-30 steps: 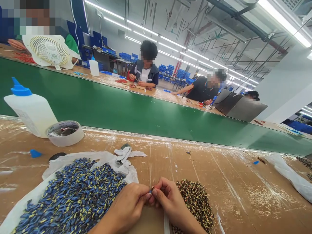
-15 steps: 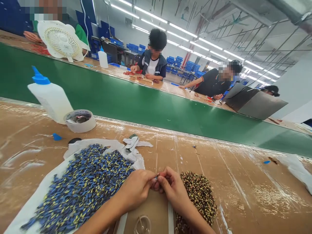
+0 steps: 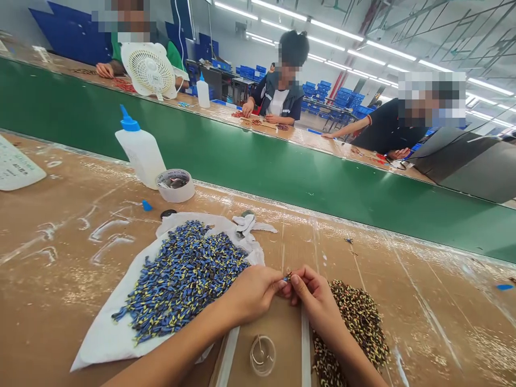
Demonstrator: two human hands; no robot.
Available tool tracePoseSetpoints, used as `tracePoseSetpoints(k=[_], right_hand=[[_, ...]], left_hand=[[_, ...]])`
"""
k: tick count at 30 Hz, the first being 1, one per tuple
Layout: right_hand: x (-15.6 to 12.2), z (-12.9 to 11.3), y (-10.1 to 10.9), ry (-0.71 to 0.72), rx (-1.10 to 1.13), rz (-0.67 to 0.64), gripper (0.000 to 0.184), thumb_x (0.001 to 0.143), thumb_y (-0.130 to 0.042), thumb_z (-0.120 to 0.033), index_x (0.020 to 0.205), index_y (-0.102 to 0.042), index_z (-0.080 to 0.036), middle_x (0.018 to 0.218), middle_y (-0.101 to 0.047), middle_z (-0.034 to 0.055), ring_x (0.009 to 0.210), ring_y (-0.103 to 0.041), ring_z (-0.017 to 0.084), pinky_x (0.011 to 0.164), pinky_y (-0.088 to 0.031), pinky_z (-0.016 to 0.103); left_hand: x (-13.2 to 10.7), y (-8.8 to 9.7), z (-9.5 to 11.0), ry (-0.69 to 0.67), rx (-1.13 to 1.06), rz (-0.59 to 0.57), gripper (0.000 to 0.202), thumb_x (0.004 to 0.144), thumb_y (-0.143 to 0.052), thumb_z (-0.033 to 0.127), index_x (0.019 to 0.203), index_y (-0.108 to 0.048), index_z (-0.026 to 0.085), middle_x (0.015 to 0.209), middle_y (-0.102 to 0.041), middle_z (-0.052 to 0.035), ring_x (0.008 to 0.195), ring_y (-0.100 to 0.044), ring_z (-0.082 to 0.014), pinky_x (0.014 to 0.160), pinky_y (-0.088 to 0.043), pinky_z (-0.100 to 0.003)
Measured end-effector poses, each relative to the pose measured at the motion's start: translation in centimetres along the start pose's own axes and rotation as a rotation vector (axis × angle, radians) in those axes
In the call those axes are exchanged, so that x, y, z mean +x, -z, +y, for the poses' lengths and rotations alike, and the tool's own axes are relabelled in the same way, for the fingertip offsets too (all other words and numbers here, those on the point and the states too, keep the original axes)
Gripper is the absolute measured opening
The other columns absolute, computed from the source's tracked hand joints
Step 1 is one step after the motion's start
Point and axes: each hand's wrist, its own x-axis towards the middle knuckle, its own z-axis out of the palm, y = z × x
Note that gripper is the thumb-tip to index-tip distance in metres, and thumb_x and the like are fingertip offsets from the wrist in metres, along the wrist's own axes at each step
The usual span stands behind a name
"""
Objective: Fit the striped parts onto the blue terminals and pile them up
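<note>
My left hand (image 3: 252, 293) and my right hand (image 3: 314, 298) meet above the brown worktable (image 3: 60, 252), fingertips pinched together on one small blue and yellow part (image 3: 287, 277). Left of my hands, a heap of blue and yellow parts (image 3: 181, 277) lies on a white plastic sheet (image 3: 105, 338). Under and right of my right wrist lies a heap of brown speckled parts (image 3: 358, 322). A small ring of wire (image 3: 262, 355) rests on the table below my hands.
A white glue bottle with a blue cap (image 3: 139, 150) and a roll of tape (image 3: 175, 185) stand at the back left. A green conveyor belt (image 3: 282, 172) runs behind the table. Across it sit three people, next to a white fan (image 3: 149, 70).
The view has swung left and down, so everything has shifted right in the picture. My hands stay pinched together on the small part.
</note>
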Motion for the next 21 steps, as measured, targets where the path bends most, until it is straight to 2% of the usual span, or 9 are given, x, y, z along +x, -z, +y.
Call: tracePoseSetpoints(k=[4,12,21], right_hand=[[-0.2,0.3,0.0,0.032,-0.075,-0.024,0.030,0.094,-0.054,-0.044,0.079,-0.053,-0.018,0.067,-0.061,0.0009,0.058,-0.052,0.011,0.054,-0.039,0.023],[-0.4,0.3,0.8,0.077,-0.324,-0.107,0.030,0.098,-0.046,-0.040,0.077,-0.048,-0.020,0.064,-0.057,-0.0004,0.059,-0.049,0.013,0.057,-0.038,0.025],[-0.3,0.2,0.9,0.100,-0.381,-0.136,0.027,0.099,-0.044,-0.036,0.077,-0.048,-0.020,0.065,-0.058,-0.0003,0.060,-0.053,0.013,0.058,-0.039,0.023]], left_hand=[[-0.1,-0.1,-0.1,0.005,0.046,-0.017,0.029,0.092,-0.044,0.015,0.077,-0.068,0.018,0.073,-0.070,-0.0014,0.070,-0.062,-0.0149,0.064,-0.035,-0.024],[-0.1,-0.4,-0.6,-0.003,0.297,-0.090,0.021,0.086,-0.050,0.019,0.077,-0.069,0.023,0.070,-0.070,-0.0020,0.068,-0.062,-0.0193,0.056,-0.026,-0.028],[0.3,-0.2,-0.4,0.042,0.297,-0.156,0.019,0.084,-0.049,0.019,0.075,-0.066,0.022,0.070,-0.069,-0.0028,0.070,-0.062,-0.0199,0.059,-0.029,-0.028]])
